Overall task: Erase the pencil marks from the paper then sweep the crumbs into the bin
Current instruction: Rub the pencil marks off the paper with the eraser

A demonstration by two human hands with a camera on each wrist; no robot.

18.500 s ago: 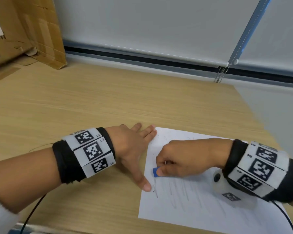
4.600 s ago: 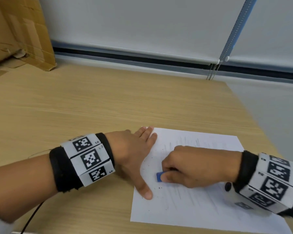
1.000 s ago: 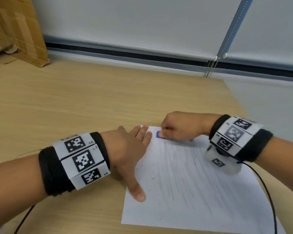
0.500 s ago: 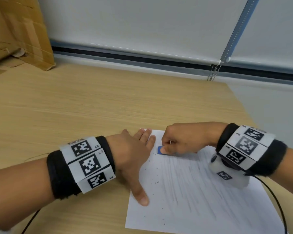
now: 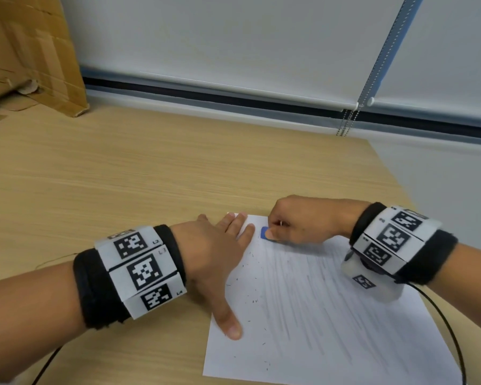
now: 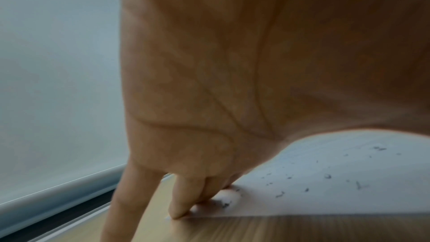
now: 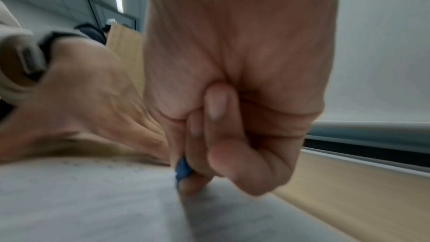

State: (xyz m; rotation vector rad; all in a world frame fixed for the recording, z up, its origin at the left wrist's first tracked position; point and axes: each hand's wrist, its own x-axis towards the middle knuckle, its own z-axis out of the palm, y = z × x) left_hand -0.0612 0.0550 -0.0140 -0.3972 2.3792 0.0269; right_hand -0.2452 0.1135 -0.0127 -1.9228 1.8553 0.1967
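Observation:
A white sheet of paper (image 5: 331,323) with faint grey pencil strokes lies on the wooden desk (image 5: 122,176). My right hand (image 5: 297,222) pinches a small blue eraser (image 5: 265,233) against the sheet's far left corner; the eraser (image 7: 182,169) shows blue under the curled fingers in the right wrist view. My left hand (image 5: 220,259) lies flat with fingers spread, pressing the paper's left edge, thumb near the front. Dark eraser crumbs (image 5: 254,301) dot the paper's left part, and crumbs (image 6: 325,176) also show beside the left fingers (image 6: 179,200). No bin is in view.
A cardboard box (image 5: 31,51) stands at the desk's far left corner. A window blind with a bead chain (image 5: 345,123) runs along the back. The desk's right edge (image 5: 400,176) is close to the paper. Black cables trail from both wrists.
Over the last second my right hand and the eraser stayed near the paper's far left corner, shifting only slightly. The left hand has kept pressing the paper's edge.

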